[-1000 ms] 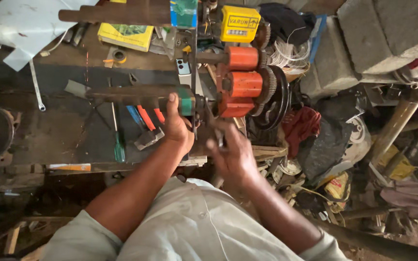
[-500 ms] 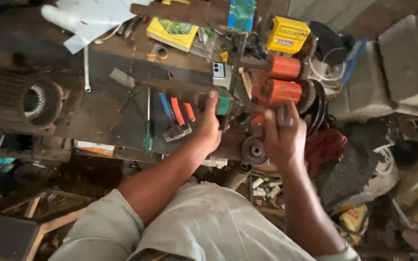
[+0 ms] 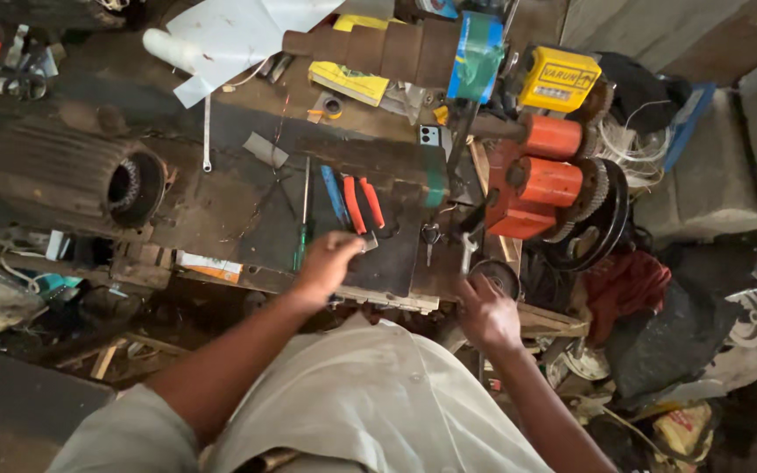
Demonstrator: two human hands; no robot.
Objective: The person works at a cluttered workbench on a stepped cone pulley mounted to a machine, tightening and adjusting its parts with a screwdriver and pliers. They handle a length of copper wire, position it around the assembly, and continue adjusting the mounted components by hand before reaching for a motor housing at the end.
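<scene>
The round dark metal pulley wheel [image 3: 494,277] sits at the bench edge, our right hand [image 3: 486,314] touching its rim, fingers apart, steadying it. Our left hand [image 3: 328,262] curls beside the orange-handled pliers [image 3: 363,204]; we cannot tell what it grips.

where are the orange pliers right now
In the head view the orange pliers lie mid-bench, just above the left hand, beside a blue-handled tool.
</scene>
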